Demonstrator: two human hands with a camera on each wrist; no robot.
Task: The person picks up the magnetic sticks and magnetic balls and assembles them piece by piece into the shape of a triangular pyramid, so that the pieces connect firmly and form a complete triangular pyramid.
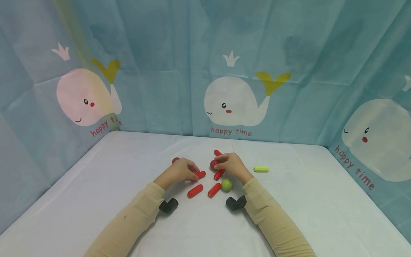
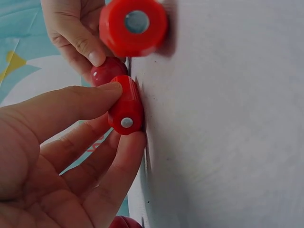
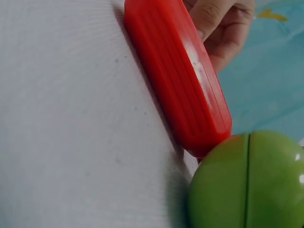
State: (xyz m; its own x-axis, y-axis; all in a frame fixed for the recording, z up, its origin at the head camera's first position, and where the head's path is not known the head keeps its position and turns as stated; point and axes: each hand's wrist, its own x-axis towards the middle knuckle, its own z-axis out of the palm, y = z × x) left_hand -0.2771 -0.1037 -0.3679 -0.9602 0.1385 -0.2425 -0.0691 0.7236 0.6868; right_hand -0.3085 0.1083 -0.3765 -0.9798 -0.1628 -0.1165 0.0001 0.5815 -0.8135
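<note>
My left hand [image 1: 181,171] pinches a red rod [image 1: 201,175] between thumb and fingers. In the left wrist view, that rod [image 2: 126,104] shows a small silvery disc in its end. Just beyond it, a dark red ball [image 2: 108,71] touches or nearly touches the rod; I cannot tell which. My right hand [image 1: 232,166] holds this ball [image 1: 214,164] with its fingertips, low over the table. Under the right hand lies another red rod [image 1: 219,174]. A green ball [image 3: 247,185] with a seam sits by a red rod [image 3: 175,71] in the right wrist view.
Two red rods, one left [image 1: 195,191] and one right [image 1: 214,190], lie nearer me on the white table [image 1: 289,221]. Farther back are a red rod [image 1: 217,152] and a dark red ball [image 1: 175,160]. A yellow-green rod [image 1: 261,169] lies to the right. A blue curtain [image 1: 160,100] hangs behind.
</note>
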